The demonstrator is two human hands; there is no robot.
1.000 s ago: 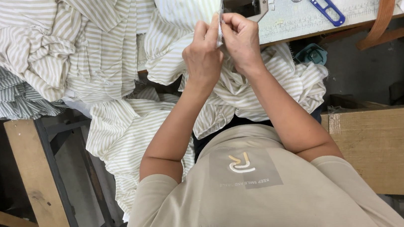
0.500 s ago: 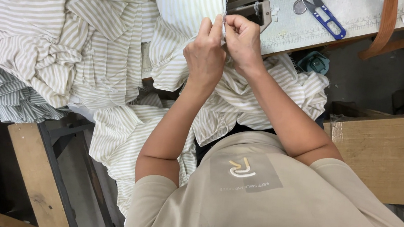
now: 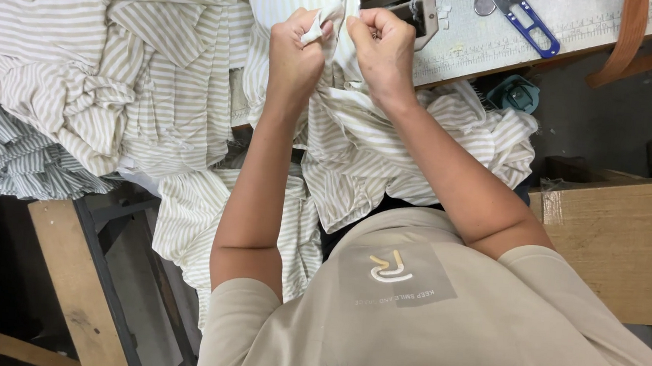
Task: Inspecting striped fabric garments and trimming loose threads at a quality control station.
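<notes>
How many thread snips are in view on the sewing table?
1. The blue-handled thread snips lie on the sewing table, to the right of the right hand; fabric piles could hide others.

A single head-worn camera looks steeply down from above the person's own hair and shirt front, close in; both forearms run up the frame to the striped cloth (image 3: 363, 138); beyond that cloth lies the bench (image 3: 470, 37); left of it, more striped heaps fill the view.
</notes>
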